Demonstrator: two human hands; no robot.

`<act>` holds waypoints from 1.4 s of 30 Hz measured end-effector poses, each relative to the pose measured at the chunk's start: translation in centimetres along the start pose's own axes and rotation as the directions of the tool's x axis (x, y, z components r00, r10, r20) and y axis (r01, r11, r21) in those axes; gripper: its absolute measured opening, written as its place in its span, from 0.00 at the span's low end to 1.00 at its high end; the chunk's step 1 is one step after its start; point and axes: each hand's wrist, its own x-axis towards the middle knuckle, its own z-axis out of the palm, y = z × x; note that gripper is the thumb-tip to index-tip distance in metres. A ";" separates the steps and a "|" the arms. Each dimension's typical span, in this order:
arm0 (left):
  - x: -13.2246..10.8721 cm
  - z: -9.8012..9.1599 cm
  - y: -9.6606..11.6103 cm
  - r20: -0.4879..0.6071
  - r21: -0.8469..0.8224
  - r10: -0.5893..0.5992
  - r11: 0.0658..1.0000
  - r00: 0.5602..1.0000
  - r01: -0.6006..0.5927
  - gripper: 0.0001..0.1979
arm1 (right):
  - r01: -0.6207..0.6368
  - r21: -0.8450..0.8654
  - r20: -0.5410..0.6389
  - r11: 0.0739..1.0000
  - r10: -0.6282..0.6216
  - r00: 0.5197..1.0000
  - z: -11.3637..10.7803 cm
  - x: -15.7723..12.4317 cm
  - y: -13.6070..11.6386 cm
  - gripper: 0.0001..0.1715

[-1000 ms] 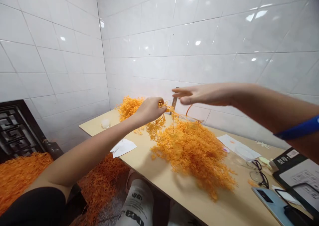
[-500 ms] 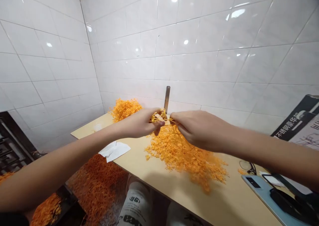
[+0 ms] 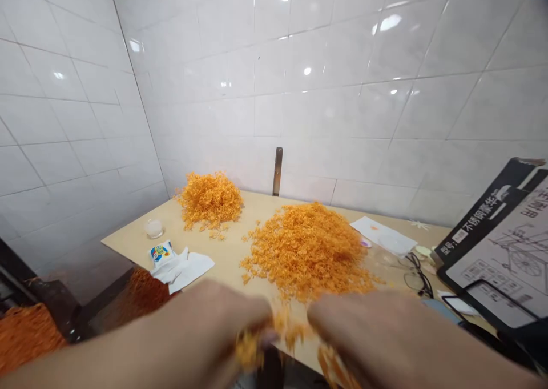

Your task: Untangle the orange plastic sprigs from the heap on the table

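Both my hands are low at the bottom of the view, close together and smeared by motion. My left hand (image 3: 222, 326) and my right hand (image 3: 363, 332) have blurred orange plastic sprigs (image 3: 274, 335) between them, at the near edge of the wooden table (image 3: 240, 252). How the fingers grip cannot be made out. A large heap of orange sprigs (image 3: 306, 249) lies on the table just beyond my hands. A smaller orange heap (image 3: 209, 197) sits at the far left by the wall.
A metal post (image 3: 278, 171) stands against the tiled wall. White paper and a small packet (image 3: 173, 263) lie at the left edge near a small cup (image 3: 153, 227). Glasses (image 3: 417, 272), papers and a black box (image 3: 496, 246) are on the right. Orange sprigs (image 3: 25, 329) cover the floor.
My hands have dropped from in front of the metal post down to the near table edge, carrying orange sprigs. The view has tilted, showing more of the table.
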 end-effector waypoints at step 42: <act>5.9 -1.5 -6.1 -0.038 0.232 0.163 0.961 0.986 -0.150 0.17 | -0.374 0.262 0.213 0.889 0.325 0.921 -2.7 0.1 6.4 0.17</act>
